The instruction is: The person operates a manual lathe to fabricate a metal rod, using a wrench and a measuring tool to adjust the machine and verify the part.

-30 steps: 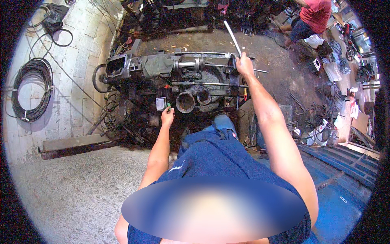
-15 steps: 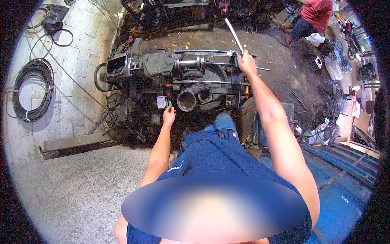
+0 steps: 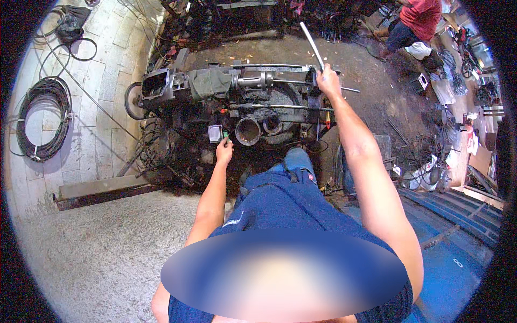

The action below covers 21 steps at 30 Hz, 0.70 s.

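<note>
A dark, greasy machine with a metal cylinder (image 3: pixel 253 80) and long rods lies across in front of me. At its right end my right hand (image 3: pixel 328 82) is wrapped round a silver metal pipe (image 3: pixel 312 43), which slants up and away. My left hand (image 3: pixel 224 152) is at the machine's near side, fingers pinched at a small green piece (image 3: pixel 225 135); its kind is too small to tell. Just beside that piece sits a pale square box (image 3: pixel 215 133). Right of my left hand is a round, hollow metal opening (image 3: pixel 248 131). A grey cloth (image 3: pixel 210 85) covers part of the machine.
A black cable coil (image 3: pixel 43 118) lies on the pale tiles at left. A metal beam (image 3: pixel 102 186) lies near the machine's lower left. Far right, a person in a red top (image 3: pixel 420 19) is near scattered scrap. A blue metal panel (image 3: pixel 452 264) spans the lower right.
The metal cylinder shows slots now where it looked smooth before. My right hand and the pipe have shifted very slightly right. My left hand stays by the pale box. The far person's foot has moved left.
</note>
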Motion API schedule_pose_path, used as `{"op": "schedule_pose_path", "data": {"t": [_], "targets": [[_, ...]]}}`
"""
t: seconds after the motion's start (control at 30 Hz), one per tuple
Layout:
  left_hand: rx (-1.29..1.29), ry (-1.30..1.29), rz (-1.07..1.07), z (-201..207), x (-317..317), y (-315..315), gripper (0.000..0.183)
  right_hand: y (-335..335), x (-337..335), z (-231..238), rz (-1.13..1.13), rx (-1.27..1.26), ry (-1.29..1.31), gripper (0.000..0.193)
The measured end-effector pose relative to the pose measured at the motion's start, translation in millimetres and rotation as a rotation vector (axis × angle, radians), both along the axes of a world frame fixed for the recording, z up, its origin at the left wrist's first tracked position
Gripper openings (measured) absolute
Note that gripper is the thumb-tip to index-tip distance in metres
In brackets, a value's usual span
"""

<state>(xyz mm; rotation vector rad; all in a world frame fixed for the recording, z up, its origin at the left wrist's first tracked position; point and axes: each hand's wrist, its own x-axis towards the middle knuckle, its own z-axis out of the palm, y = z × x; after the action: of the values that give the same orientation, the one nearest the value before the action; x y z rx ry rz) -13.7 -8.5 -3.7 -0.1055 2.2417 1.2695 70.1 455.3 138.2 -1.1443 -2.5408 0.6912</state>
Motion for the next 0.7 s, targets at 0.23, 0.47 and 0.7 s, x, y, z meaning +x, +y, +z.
{"op": "schedule_pose_path", "data": {"t": [0.23,0.47,0.7], "targets": [[-0.012,-0.030,0.005,-2,-3,0,0.040,2,1,-2,0.021,0.026,-0.010,0.035],[-0.004,0.008,0.018,-15,-5,-4,0.040,2,0,-1,0.000,-0.002,-0.018,0.037],[-0.047,-0.002,-0.013,-10,-6,-3,0.041,3,3,-2,0.002,0.067,0.010,0.035]]}}
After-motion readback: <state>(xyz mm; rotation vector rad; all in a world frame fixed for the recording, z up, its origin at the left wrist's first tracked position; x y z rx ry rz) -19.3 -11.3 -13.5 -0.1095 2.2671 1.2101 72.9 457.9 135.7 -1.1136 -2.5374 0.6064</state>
